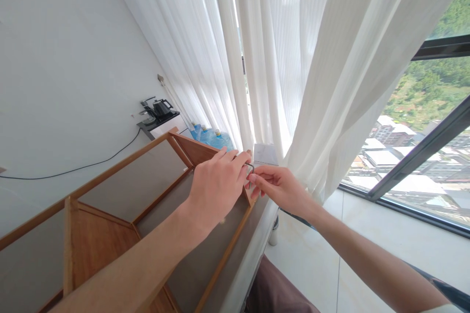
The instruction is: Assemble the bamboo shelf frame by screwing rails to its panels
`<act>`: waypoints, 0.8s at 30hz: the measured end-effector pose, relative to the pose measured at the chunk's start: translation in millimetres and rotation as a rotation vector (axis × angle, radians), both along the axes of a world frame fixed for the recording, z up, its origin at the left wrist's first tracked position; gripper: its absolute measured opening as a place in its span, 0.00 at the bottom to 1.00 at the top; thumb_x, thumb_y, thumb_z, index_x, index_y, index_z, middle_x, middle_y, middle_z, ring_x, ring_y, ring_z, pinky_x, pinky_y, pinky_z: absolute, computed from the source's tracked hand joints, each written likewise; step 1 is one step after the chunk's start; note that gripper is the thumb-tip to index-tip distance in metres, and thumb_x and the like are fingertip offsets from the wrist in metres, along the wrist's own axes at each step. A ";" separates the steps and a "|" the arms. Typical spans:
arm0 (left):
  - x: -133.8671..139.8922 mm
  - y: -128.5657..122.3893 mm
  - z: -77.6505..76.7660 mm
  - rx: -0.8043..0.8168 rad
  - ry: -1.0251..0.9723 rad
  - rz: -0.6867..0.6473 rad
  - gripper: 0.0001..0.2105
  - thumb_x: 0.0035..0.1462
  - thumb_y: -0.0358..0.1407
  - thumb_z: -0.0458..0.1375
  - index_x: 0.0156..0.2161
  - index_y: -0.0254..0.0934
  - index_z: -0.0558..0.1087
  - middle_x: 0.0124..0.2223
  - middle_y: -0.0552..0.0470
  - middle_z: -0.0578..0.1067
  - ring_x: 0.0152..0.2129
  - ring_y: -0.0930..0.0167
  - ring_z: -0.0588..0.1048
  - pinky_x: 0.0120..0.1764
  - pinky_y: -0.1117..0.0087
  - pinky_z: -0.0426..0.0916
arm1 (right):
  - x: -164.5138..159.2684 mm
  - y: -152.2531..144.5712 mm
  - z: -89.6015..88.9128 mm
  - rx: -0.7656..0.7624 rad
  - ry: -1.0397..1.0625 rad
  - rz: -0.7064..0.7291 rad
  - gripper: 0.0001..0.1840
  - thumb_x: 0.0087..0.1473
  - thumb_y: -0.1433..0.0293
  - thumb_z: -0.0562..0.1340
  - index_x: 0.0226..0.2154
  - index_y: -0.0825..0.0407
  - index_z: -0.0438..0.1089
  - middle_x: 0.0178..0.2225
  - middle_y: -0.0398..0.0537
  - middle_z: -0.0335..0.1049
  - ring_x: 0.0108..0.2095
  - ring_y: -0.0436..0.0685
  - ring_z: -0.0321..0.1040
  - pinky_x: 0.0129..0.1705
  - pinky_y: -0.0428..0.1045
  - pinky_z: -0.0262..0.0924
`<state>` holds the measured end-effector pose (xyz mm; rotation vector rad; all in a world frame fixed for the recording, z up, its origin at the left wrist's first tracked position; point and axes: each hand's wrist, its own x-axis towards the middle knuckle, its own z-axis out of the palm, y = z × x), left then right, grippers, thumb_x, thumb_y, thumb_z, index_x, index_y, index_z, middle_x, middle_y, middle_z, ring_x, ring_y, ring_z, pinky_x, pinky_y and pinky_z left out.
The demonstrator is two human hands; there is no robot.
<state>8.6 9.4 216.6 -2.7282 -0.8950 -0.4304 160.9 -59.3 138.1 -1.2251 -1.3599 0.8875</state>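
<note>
A thin dark L-shaped hex key (251, 168) shows between my two hands at the far end of a wooden frame (227, 253). My right hand (277, 187) pinches it between thumb and fingertips. My left hand (220, 181) is closed over the frame's end, its index fingertip close by the key's upper bend. The wood under that palm is hidden, and I cannot make out where the key's tip sits. The frame has brown panels and open bays, and lies on a table (240, 269) with a pale edge.
Behind the frame, a black kettle (161, 107) stands on a small cabinet (171, 126), beside several blue water bottles (207, 135). A black cable (106, 160) runs along the wall. White curtains (330, 93) hang close ahead, with a window (414, 142) at right.
</note>
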 end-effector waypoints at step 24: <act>-0.2 0.1 0.0 -0.024 0.017 0.011 0.09 0.67 0.36 0.51 0.48 0.49 0.71 0.44 0.57 0.80 0.55 0.67 0.72 0.33 0.71 0.67 | -4.0 5.1 -18.2 0.136 -0.298 -0.247 0.13 0.66 0.60 0.55 0.36 0.46 0.72 0.28 0.40 0.74 0.30 0.51 0.74 0.27 0.43 0.63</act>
